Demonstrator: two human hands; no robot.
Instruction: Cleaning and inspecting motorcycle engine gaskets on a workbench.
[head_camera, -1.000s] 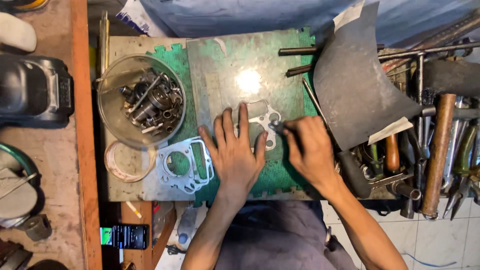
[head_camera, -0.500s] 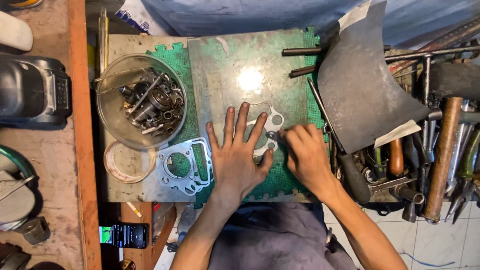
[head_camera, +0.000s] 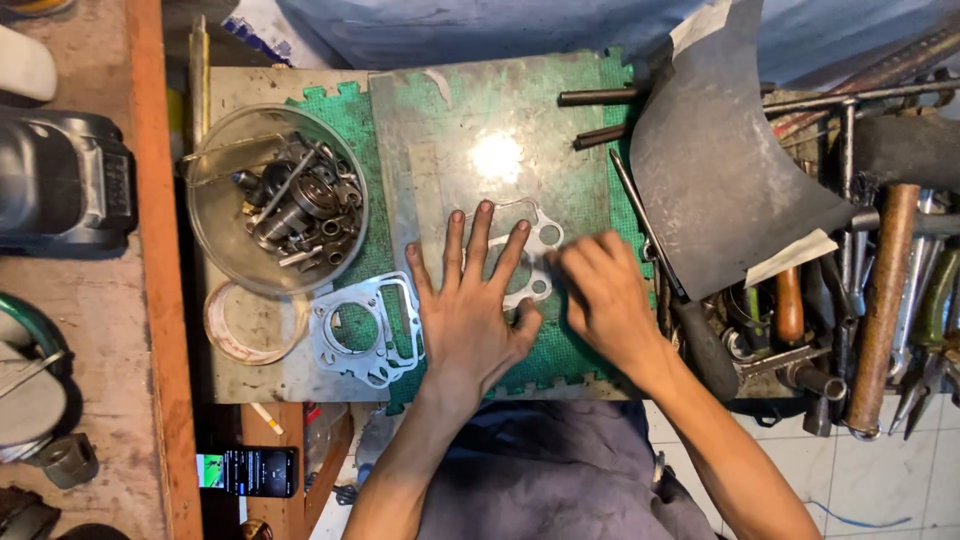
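Two bare hands pressing a thin gasket against a glass plate

The left hand (head_camera: 470, 310) is lying flat with fingers spread apart on the pale gasket (head_camera: 541, 240), pinning it to the glass plate (head_camera: 480, 130) over the green foam mat (head_camera: 350, 125); the right hand (head_camera: 607, 300) is bending its fingers together at the gasket's right edge, though whether it is pinching anything cannot be told. A second metal gasket (head_camera: 362, 330) is sitting just left of the left hand, near a clear bowl of engine parts (head_camera: 277, 200), while hammers and tools (head_camera: 880, 300) are crowding the right side
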